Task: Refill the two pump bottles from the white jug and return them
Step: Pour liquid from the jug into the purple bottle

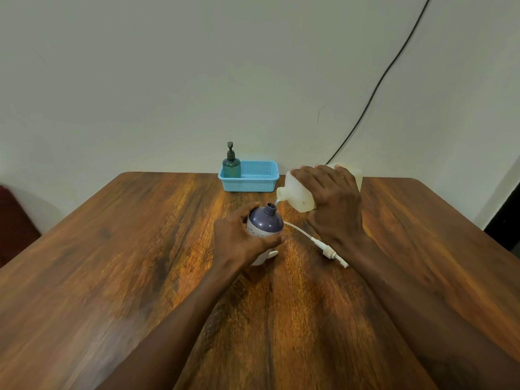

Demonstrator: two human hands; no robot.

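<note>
- Right hand point(334, 204) grasps the tilted white jug point(298, 192); its stream could miss the narrow neck and spill.
- Left hand point(239, 235) grips the purple pump bottle point(266, 222) mid-desk; a slip would tip it.
- Loose pump head point(323, 244) lies nearby; the green pump bottle point(231, 164) waits in the blue basket point(253, 181) at the far edge.

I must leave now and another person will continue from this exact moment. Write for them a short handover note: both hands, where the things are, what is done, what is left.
Left hand: grips the purple round plastic bottle, upright on the brown wooden table, neck open.
Right hand: holds the white plastic jug tilted, spout over the bottle's neck; a thin stream is falling in.
White pump head with tube: lies on the table beside the bottle, under the right forearm.
Dark green pump bottle: stands in the blue plastic basket, pump on.
Done: purple bottle opened, filling begun.
Left: finish filling, refit pump, return it. I cannot tell whether the green bottle is refilled.
</note>
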